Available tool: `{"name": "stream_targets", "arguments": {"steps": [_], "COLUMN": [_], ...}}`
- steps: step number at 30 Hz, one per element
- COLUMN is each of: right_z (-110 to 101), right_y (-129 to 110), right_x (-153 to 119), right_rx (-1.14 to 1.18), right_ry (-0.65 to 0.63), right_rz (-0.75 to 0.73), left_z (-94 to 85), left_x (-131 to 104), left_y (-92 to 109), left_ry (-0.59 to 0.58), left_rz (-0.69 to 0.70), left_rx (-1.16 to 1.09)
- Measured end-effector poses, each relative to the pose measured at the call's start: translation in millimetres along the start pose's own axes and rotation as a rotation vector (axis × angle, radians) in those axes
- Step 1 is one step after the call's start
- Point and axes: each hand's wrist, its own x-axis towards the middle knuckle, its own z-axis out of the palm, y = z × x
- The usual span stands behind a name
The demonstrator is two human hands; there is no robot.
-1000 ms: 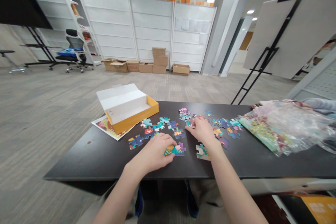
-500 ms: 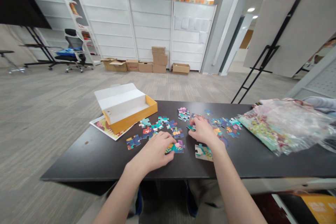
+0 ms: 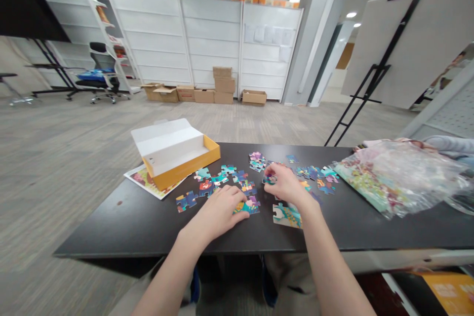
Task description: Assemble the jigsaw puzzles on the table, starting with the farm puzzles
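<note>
Jigsaw puzzle pieces with colourful prints lie over the middle of the black table (image 3: 148,227). My left hand (image 3: 222,209) rests on some of them, fingers loosely bent and thumb apart, by a teal and pink piece (image 3: 252,204). In my right hand (image 3: 287,183) a dark blue puzzle piece (image 3: 269,179) is pinched between thumb and fingers, just above the table. Below that hand lies a teal and beige piece (image 3: 283,216), partly hidden by the wrist. A small pile of purple and teal pieces (image 3: 256,161) sits farther back.
An open yellow box (image 3: 185,165) stands at the left on a printed picture sheet (image 3: 142,180). More loose pieces (image 3: 314,173) lie right of my right hand. A clear plastic bag (image 3: 411,173) covers the right side. Cardboard boxes (image 3: 224,84) stand by the far shelves.
My right hand has lifted and turned the puzzle piece slightly, so its printed face shows more. My left hand has barely moved. The view has shifted a little.
</note>
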Motion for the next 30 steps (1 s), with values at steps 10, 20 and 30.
{"name": "stream_targets", "arguments": {"steps": [10,20,30], "right_z": [-7.2,-3.7,-3.7], "right_y": [-25.4,-27.6,-30.1], "right_x": [-20.3,-17.0,-16.8], "right_rx": [0.102,0.050,0.034], "right_ry": [-0.416,-0.432,-0.423], "right_rz": [-0.117,-0.125,-0.116], "left_z": [0.1,-1.1,-3.7], "left_x": [-5.5,-5.5,-5.7], "left_y": [-10.6,-10.9,-9.0], "left_ry": [0.020,0.016,0.008], "left_rz": [0.010,0.031,0.036], "left_rx": [-0.071,-0.066,-0.082]}}
